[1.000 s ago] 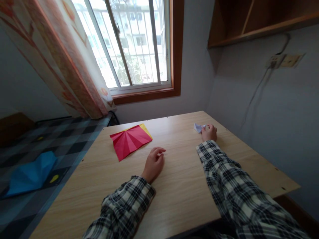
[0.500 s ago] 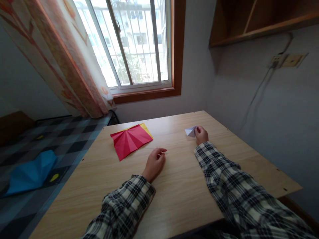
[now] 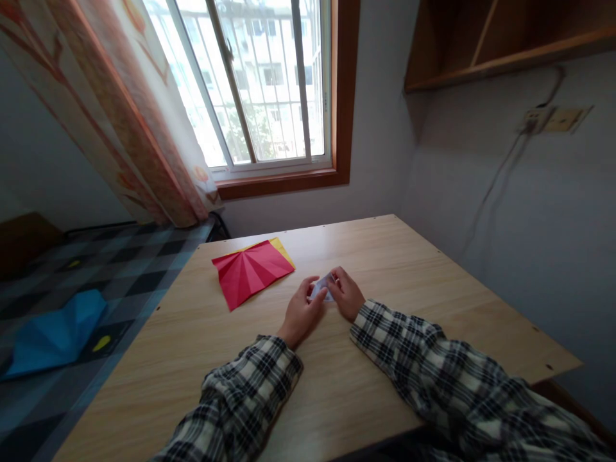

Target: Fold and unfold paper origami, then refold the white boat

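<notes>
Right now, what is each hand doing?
Left hand: fingers closed on the small folded white paper.
Right hand: fingers closed on the same paper, from its other side.

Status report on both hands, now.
Left hand and right hand both pinching the small white folded paper over the table. Red sheet lies beside the left hand, apart. Nothing in the way.

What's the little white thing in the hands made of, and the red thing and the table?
White piece: likely thin paper, matte, with folded edges. Red sheet: paper too, with creases fanning across it. Table: pale wood look with printed-looking grain, maybe laminate board.
</notes>
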A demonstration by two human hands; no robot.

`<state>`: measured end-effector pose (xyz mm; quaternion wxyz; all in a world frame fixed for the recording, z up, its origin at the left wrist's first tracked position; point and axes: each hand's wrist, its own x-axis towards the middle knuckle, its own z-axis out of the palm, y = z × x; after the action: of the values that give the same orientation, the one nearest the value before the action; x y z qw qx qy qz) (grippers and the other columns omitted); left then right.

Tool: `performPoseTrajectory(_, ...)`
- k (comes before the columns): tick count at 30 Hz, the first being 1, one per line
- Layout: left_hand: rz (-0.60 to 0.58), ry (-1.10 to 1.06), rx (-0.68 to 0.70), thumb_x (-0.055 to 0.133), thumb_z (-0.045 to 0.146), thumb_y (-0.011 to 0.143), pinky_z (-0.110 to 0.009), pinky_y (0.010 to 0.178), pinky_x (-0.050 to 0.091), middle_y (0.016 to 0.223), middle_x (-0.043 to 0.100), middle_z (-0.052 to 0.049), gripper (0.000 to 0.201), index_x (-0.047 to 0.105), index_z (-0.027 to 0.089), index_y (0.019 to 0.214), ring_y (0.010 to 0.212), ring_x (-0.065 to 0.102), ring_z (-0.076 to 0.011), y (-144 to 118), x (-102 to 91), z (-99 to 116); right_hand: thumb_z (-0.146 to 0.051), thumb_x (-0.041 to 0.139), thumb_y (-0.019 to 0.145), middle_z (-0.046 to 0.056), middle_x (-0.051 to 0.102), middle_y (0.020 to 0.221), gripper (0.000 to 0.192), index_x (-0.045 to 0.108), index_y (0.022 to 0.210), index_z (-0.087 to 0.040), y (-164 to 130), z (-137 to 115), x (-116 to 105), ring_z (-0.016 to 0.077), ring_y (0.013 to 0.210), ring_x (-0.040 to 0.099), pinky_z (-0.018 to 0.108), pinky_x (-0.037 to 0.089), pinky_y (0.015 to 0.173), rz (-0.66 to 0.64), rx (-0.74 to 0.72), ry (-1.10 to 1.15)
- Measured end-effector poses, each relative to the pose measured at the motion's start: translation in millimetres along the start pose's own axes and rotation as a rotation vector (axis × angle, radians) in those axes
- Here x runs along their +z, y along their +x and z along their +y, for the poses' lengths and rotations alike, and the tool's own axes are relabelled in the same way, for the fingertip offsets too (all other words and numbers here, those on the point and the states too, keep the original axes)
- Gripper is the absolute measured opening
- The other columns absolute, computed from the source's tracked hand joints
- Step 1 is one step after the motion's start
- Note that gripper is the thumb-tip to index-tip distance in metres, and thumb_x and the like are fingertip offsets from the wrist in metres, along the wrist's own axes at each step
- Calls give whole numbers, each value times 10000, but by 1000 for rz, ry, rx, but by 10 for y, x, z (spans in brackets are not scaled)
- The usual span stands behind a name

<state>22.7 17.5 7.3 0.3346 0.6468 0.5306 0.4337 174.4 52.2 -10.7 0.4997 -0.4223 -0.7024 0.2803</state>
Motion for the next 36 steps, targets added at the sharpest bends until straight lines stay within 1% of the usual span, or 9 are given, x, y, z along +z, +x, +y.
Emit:
performPoseTrajectory(4,-26,-15,21,599,394,825,-301,723,470,953,667,-54,425,565,181,1190,789,602,-177,4,-3,2,-378,473,897,-17,532,759,167,494,880,-213,50,60,-41,145,640,510,271,428,581,12,81,116)
performPoseTrajectory(8,-22,-39,36,587,318,815,-322,780,473,1002,654,-64,433,540,177,1222,833,595,-181,7,-6,-2,-472,474,886,-21,532,742,261,494,866,-213,94,109,-56,141,604,519,257,419,515,11,171,253)
performPoseTrajectory(12,2,-86,36,588,268,796,-339,817,477,1020,645,-65,487,504,179,1268,867,593,-186,11,-8,-17,-505,492,868,-33,523,715,296,499,849,-210,106,129,-55,124,560,502,247,415,498,13,213,319)
performPoseTrajectory(16,-17,-125,41,582,214,782,-338,816,483,1056,637,-70,489,508,186,1264,862,593,-178,15,-15,-22,-523,502,860,-41,514,691,314,502,844,-209,115,140,-50,110,529,477,233,391,474,27,255,383)
performPoseTrajectory(20,-35,-188,41,558,155,757,-324,788,486,1036,640,-63,504,500,185,1257,822,594,-162,22,-20,-20,-558,513,849,-52,509,661,341,498,853,-217,125,177,-42,106,506,463,226,373,453,27,293,455)
performPoseTrajectory(24,-30,-259,46,538,106,728,-315,790,485,1033,658,-60,506,513,187,1227,836,607,-159,25,-18,-13,-578,526,841,-55,511,628,361,504,851,-218,135,231,-44,105,496,464,220,366,449,20,314,488)
performPoseTrajectory(30,-22,-359,26,552,117,739,-306,795,488,1031,681,-61,467,525,191,1199,873,630,-163,38,-13,-38,-575,532,836,-65,490,552,361,508,828,-215,151,266,-62,100,460,445,213,346,437,-18,326,521)
performPoseTrajectory(33,-16,-435,-29,592,171,741,-291,750,497,1009,684,-61,460,521,196,1195,864,635,-168,53,-19,-64,-566,532,833,-64,488,535,356,506,810,-212,155,262,-72,99,451,442,209,349,433,-40,321,532)
performPoseTrajectory(36,12,-480,-94,621,253,743,-279,709,501,971,677,-56,457,521,193,1185,837,636,-168,60,-30,-65,-533,503,856,-60,489,524,332,503,800,-207,148,240,-81,99,447,452,206,366,434,-69,319,492)
